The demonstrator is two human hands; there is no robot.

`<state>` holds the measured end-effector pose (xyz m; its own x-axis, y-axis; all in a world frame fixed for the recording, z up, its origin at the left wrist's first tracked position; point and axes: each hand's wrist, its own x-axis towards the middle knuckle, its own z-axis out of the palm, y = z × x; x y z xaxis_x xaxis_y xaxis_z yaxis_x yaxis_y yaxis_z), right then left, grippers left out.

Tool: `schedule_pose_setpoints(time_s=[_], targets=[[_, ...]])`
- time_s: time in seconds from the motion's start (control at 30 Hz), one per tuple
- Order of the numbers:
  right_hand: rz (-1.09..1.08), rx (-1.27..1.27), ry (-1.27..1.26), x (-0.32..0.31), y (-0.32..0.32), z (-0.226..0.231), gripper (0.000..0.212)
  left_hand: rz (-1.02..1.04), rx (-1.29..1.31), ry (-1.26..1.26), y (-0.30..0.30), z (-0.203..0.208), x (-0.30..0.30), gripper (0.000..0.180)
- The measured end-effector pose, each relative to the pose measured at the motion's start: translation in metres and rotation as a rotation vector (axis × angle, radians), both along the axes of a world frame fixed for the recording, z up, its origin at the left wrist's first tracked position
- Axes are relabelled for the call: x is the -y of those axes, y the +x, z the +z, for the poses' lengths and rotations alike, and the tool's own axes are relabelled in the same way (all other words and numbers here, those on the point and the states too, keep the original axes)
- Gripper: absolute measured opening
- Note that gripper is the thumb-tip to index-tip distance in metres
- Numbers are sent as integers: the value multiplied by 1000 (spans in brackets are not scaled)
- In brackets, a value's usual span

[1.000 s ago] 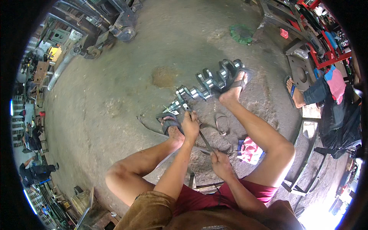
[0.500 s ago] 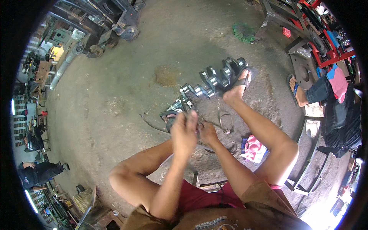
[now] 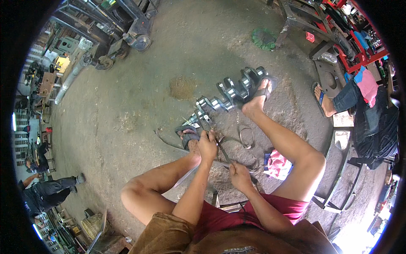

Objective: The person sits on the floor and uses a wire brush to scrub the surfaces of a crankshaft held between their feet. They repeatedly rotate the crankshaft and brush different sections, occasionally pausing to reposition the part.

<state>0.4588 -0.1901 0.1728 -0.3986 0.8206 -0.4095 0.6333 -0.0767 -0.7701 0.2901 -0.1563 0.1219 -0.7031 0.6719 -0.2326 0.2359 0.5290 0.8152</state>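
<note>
A shiny metal crankshaft (image 3: 216,103) lies slantwise on the floor ahead of me. My left foot rests beside its near end, and my right foot is against its far end. My left hand (image 3: 207,147) is closed just short of the near end, around a narrow dark strip (image 3: 223,150). The strip slants down to my right hand (image 3: 240,176), whose fingers are wrapped round it closer to my body. It reaches up to the crankshaft; whether it loops around the shaft I cannot tell.
A loose band (image 3: 246,136) lies on the floor near my right shin, with a pink and white cloth (image 3: 279,164) nearer my knee. A sandalled foot (image 3: 325,100) of another person is at right. Heavy machinery (image 3: 122,36) stands at the far left, a green mat (image 3: 263,39) far ahead.
My right hand has pulled back toward my body, stretching the strip out. My left hand has dropped lower, toward the crankshaft's near end. The crankshaft stays between my feet.
</note>
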Motion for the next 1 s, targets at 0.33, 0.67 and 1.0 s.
schedule_pose_setpoints(time_s=[0.33,0.67,1.0], targets=[[0,-40,-43,14,3,0,22,-23,259,277,-111,80,-67,36],[-119,-151,-125,-27,-62,-59,26,-9,196,33,17,77,17,38],[-91,-53,-11,-2,-2,9,27,4,7,58,4,20,-6,35]])
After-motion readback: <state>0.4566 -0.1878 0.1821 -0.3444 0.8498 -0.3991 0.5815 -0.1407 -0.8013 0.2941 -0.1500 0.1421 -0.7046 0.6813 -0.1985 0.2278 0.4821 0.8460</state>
